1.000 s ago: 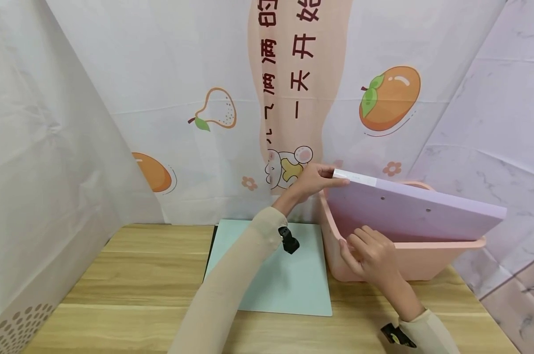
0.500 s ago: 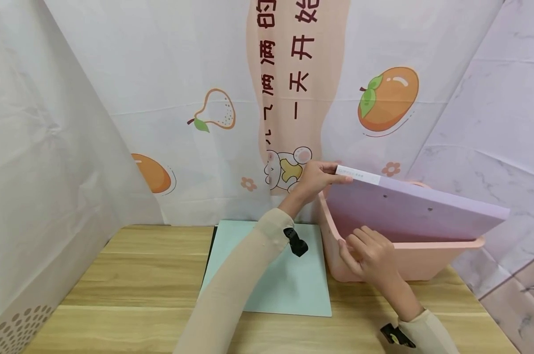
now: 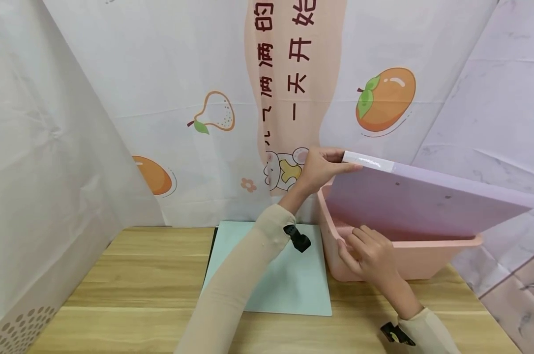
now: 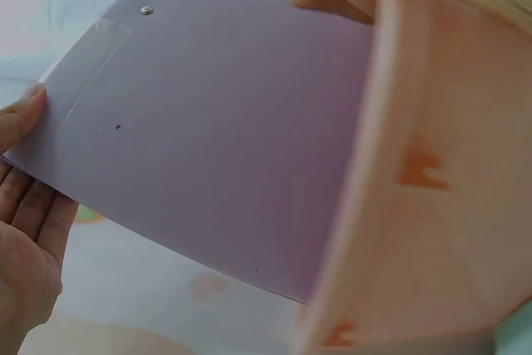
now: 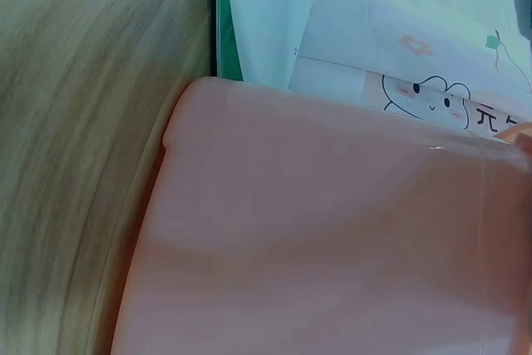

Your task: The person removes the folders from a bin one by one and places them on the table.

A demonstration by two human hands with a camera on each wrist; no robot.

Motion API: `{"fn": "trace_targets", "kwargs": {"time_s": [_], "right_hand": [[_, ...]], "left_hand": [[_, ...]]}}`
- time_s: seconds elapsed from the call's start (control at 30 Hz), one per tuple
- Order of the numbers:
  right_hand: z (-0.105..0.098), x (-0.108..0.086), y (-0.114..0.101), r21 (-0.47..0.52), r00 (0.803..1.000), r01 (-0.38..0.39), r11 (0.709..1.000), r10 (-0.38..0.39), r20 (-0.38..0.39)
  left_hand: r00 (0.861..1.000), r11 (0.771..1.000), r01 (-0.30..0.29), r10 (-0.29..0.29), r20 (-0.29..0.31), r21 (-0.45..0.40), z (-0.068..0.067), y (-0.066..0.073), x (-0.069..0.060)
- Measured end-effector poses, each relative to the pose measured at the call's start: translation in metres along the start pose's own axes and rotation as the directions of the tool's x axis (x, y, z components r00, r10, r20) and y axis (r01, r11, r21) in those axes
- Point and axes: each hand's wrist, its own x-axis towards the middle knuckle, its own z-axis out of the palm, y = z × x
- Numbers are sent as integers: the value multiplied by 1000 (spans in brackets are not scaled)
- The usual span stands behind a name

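Note:
My left hand (image 3: 322, 169) pinches the upper left corner of a purple file folder (image 3: 426, 201), thumb on the near face by the pale spine label. The folder leans at a slant, its lower part inside a pink plastic bin (image 3: 422, 263), so its bottom edge is hidden. My right hand (image 3: 373, 258) grips the bin's front rim with curled fingers near the left corner. In the left wrist view, the folder (image 4: 208, 139) has metal rivets and a clear label pocket. The right wrist view is mostly filled by the bin's outer wall (image 5: 324, 222).
A light teal folder (image 3: 289, 290) lies flat on the wooden table (image 3: 143, 285) left of the bin, with a dark edge along its left side. Behind stands a white printed cloth (image 3: 183, 59); a perforated white panel (image 3: 23, 314) is at the left.
My left hand has moved up and a little right, raising the purple folder higher out of the bin. The right hand stays on the rim, and the bin has hardly moved.

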Motion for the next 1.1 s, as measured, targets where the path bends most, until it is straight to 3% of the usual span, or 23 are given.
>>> {"fn": "trace_targets", "kwargs": {"time_s": [0.13,0.23,0.33,0.47,0.6,0.73,0.83,1.1], "right_hand": [[0,1,1,4,1000,-1,1000,1,4],[1,0,1,6,1000,-4,1000,4,6],[0,0,1,-3,1000,-8,1000,8,10],[0,0,1,-6,1000,-13,1000,13,12],[0,-2,2,-1,1000,-10,1000,10,13],[1,-3,2,4,1000,-4,1000,3,6],[1,-2,1,9,1000,5,1000,-5,-10],[1,1,-2,16,1000,14,1000,-13,-24]], "left_hand": [[995,995,-97,98,28,-33,2,23,1],[990,990,-135,136,26,-36,3,41,1],[990,990,-138,138,-4,-9,1,56,1],[992,995,-95,97,-84,28,-4,70,0],[981,996,-80,85,-172,34,-12,76,0],[958,985,-159,170,-230,64,-22,75,-1],[943,973,-210,228,-242,99,-30,74,-5],[924,959,-245,275,-266,140,-50,75,-18]]}}
